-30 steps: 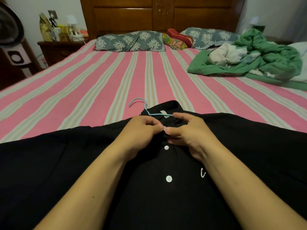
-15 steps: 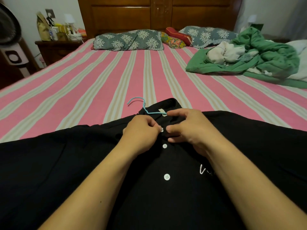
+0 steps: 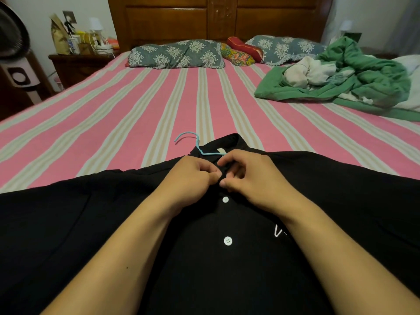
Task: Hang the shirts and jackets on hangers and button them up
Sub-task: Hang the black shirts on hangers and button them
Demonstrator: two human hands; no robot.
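A black shirt [image 3: 95, 223] lies flat on the bed, front up, collar pointing away from me. A light blue hanger [image 3: 189, 138] sits inside it; only its hook and a bit of neck show at the collar. My left hand [image 3: 189, 178] and my right hand [image 3: 252, 178] meet just below the collar, fingers curled, pinching the shirt's placket between them. The top button is hidden under my fingertips. Two white buttons [image 3: 228, 241] show fastened lower down the front.
The bed [image 3: 113, 114] has a pink striped sheet. A green heap of clothes [image 3: 354, 80] lies at the far right. Pillows [image 3: 177, 54] line the wooden headboard. A cluttered nightstand [image 3: 79, 62] and a fan [image 3: 13, 53] stand at the left.
The white top button seen between my fingertips earlier is now covered by them. Both hands stay at the same spot under the collar; the view has shifted slightly.
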